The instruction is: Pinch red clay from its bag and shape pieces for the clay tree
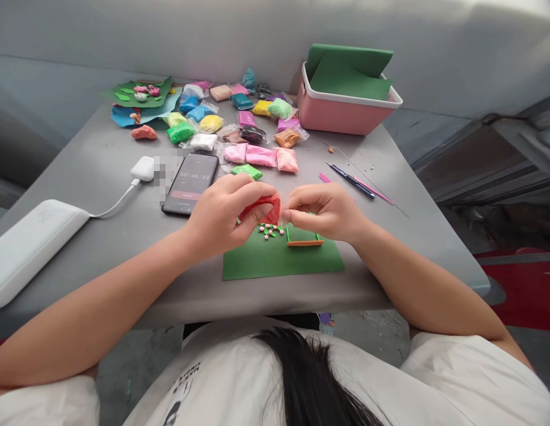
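Note:
My left hand (pixel 232 210) is closed around a small clear packet of red modelling clay (pixel 269 208), thumb on its near side. At the packet's right end, my right hand (pixel 321 210) has thumb and fingers pinched together on the clear plastic edge. Both hands are above a green sheet (pixel 275 265) on the table. On that sheet lie small pink clay balls with green leaf pieces (pixel 270 232), and a clay frame with green sides and an orange bar (pixel 305 243), partly hidden by my right hand.
A phone (pixel 192 180) showing a timer lies left of my hands, near a white power bank (pixel 39 245) with a cable. Packets of coloured clay (pixel 261 155) spread behind. Pens (pixel 352 180) and a thin metal rod lie right, before a pink basket (pixel 341 112).

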{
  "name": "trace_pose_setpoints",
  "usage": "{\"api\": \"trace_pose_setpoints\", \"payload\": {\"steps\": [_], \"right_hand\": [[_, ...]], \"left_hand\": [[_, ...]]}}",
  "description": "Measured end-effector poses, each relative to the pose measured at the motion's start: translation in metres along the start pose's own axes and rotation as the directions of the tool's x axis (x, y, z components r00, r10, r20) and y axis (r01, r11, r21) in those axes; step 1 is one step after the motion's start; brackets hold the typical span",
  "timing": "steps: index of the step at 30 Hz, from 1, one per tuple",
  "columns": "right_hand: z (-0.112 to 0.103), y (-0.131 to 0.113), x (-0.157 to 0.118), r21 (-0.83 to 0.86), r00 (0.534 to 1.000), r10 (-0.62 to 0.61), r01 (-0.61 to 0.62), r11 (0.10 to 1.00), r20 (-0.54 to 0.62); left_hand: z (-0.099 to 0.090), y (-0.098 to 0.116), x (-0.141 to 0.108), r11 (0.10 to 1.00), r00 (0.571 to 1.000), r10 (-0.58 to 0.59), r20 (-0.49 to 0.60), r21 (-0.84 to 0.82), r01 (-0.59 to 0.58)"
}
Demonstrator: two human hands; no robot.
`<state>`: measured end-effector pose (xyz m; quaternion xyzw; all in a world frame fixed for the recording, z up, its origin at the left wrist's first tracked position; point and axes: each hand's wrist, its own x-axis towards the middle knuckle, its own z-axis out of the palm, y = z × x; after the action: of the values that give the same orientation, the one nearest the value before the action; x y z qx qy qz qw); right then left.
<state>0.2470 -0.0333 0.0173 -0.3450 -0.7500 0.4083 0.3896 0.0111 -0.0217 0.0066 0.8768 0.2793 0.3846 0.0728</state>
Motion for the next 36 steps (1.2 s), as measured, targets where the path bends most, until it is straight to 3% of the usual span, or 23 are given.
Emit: {"api": "trace_pose_setpoints", "payload": {"steps": [3, 6, 9, 11, 17, 24, 27, 31, 34, 36], "right_hand": [[0.004, 0.002, -0.001, -0.161, 0.988, -0.101, 0.082, 0.983, -0.114], [0.01, 0.006, 0.0, -0.385, 0.917, -0.326, 0.221, 0.896, -0.232], [0.019, 0.012, 0.0, -0.532, 0.824, -0.523, 0.35, 0.771, -0.217], [0.024, 0.015, 0.0, -0.591, 0.79, -0.586, 0.39, 0.706, -0.179], [0.031, 0.016, -0.006, -0.663, 0.771, -0.631, 0.429, 0.613, -0.085], [0.031, 0.013, -0.008, -0.652, 0.757, -0.65, 0.458, 0.604, -0.07], [0.03, 0.014, -0.008, -0.665, 0.755, -0.652, 0.453, 0.594, -0.069], [0.03, 0.015, -0.009, -0.739, 0.731, -0.682, 0.45, 0.501, -0.017], [0.03, 0.016, -0.01, -0.782, 0.702, -0.712, 0.454, 0.427, 0.019], [0.03, 0.017, -0.01, -0.79, 0.711, -0.702, 0.445, 0.422, 0.026]], "left_hand": [[0.003, 0.001, -0.001, 0.995, 0.986, -0.053, -0.158, 0.074, 0.065], [0.007, 0.006, -0.001, 0.989, 0.966, -0.069, -0.249, 0.106, 0.099], [0.013, 0.013, -0.001, 0.999, 0.995, -0.044, -0.085, -0.035, 0.041], [0.017, 0.018, -0.002, 0.985, 0.998, -0.064, 0.023, -0.157, 0.067], [0.015, 0.02, 0.002, 0.956, 0.975, -0.196, 0.106, -0.202, 0.214], [0.005, 0.017, 0.007, 0.996, 0.983, -0.082, 0.164, -0.015, 0.086], [0.004, 0.018, 0.007, 0.995, 0.981, -0.098, 0.167, 0.019, 0.096], [0.003, 0.019, 0.005, 0.985, 0.968, -0.169, 0.187, 0.072, 0.158], [0.005, 0.02, 0.002, 0.98, 0.965, -0.163, 0.205, 0.144, 0.135], [0.006, 0.02, 0.001, 0.981, 0.969, -0.138, 0.203, 0.165, 0.105]]}}
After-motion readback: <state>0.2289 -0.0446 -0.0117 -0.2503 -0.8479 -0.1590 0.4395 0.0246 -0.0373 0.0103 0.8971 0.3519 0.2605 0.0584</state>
